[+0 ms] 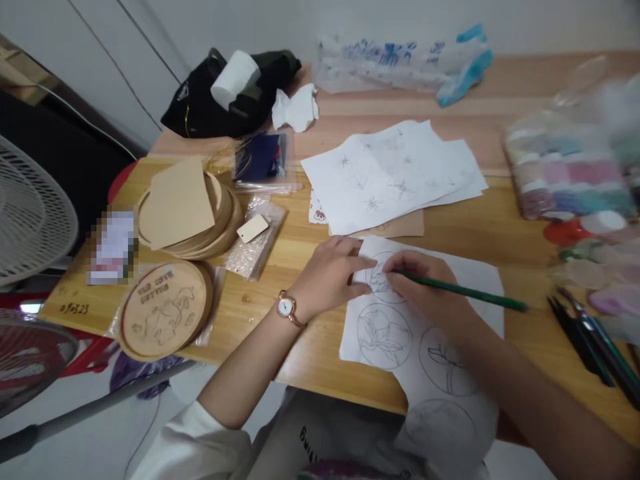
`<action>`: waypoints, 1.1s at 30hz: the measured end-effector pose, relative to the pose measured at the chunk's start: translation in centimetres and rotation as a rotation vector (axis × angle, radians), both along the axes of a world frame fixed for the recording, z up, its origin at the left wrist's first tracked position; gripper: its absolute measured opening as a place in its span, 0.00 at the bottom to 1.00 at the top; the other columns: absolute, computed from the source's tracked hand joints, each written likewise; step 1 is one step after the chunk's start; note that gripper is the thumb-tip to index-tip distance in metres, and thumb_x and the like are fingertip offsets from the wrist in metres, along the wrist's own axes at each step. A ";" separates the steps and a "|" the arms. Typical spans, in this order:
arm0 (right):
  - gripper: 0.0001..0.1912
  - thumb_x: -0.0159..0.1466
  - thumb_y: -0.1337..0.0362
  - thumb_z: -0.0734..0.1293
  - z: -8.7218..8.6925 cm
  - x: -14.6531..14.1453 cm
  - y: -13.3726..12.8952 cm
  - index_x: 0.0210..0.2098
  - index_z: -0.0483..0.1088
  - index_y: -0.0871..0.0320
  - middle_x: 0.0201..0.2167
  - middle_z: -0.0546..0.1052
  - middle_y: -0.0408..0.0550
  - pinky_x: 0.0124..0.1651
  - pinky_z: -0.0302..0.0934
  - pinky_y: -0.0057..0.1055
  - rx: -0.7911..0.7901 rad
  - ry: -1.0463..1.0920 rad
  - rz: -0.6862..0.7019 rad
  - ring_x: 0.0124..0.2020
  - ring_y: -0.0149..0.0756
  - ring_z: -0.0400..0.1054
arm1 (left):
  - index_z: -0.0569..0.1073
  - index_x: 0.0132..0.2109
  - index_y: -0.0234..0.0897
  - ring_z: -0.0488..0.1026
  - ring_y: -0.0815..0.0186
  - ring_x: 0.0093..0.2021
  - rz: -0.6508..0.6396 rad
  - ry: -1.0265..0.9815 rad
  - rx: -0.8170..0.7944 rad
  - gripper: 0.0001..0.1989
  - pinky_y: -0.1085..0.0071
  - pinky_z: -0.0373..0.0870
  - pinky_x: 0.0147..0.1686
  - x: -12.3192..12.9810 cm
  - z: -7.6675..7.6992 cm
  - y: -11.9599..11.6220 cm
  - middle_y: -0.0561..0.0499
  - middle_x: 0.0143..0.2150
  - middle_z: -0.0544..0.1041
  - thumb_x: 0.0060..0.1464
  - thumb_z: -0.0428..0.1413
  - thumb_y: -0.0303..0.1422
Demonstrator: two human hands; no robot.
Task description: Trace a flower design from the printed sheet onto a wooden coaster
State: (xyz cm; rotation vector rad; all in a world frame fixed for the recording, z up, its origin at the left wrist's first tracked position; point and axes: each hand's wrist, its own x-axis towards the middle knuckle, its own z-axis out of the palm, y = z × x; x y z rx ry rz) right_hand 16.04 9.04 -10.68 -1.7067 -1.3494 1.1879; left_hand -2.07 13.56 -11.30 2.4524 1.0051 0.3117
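My right hand [425,283] is closed round a green pencil [467,293], its tip hidden by my fingers over the upper circle on a white sheet of paper [480,273]. Several circles with plant line drawings are on this sheet, among them a leafy one [384,336] below my hands. My left hand [336,277], a watch [286,307] at its wrist, lies with fingers apart and fingertips on the sheet's left edge. The lower part of the sheet hangs over the table's front edge.
More drawn sheets [385,177] lie behind my hands. At left are stacked round wooden plates [225,223], a carved wooden disc [165,310] and a bubble-wrap pouch [255,243]. Pens and brushes [595,340] and a bag of coloured tubs [565,163] are at right. A fan [33,207] stands far left.
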 end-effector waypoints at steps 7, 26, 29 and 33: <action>0.13 0.61 0.64 0.57 -1.3 0.2 -1.1 0.27 0.72 0.54 0.20 0.70 0.42 0.25 0.57 0.28 0.120 0.048 -0.006 0.23 0.31 0.63 | 0.76 0.49 0.42 0.64 0.53 0.54 0.000 -0.013 -0.003 0.20 0.55 0.64 0.51 0.0 -0.1 0.0 0.44 0.50 0.70 0.47 0.63 0.38; 0.11 0.52 0.73 0.58 -1.5 0.0 -1.5 0.22 0.70 0.55 0.16 0.70 0.37 0.24 0.58 0.24 0.232 -0.042 0.042 0.18 0.26 0.63 | 0.75 0.50 0.41 0.63 0.52 0.55 -0.014 -0.007 -0.040 0.22 0.54 0.63 0.52 -0.2 0.1 0.0 0.43 0.52 0.69 0.45 0.64 0.38; 0.11 0.52 0.73 0.58 -1.5 0.1 -1.4 0.23 0.70 0.55 0.16 0.70 0.37 0.24 0.57 0.24 0.243 -0.054 0.064 0.18 0.26 0.63 | 0.75 0.50 0.41 0.63 0.53 0.55 -0.013 -0.006 -0.036 0.22 0.55 0.63 0.52 -0.2 0.2 0.0 0.44 0.52 0.69 0.46 0.64 0.38; 0.12 0.53 0.74 0.58 -1.5 0.1 -1.5 0.24 0.70 0.55 0.17 0.70 0.37 0.24 0.57 0.24 0.265 -0.072 0.098 0.19 0.26 0.63 | 0.75 0.50 0.41 0.63 0.54 0.55 -0.018 -0.006 -0.029 0.21 0.56 0.63 0.52 -0.2 0.2 -0.1 0.44 0.51 0.69 0.47 0.63 0.38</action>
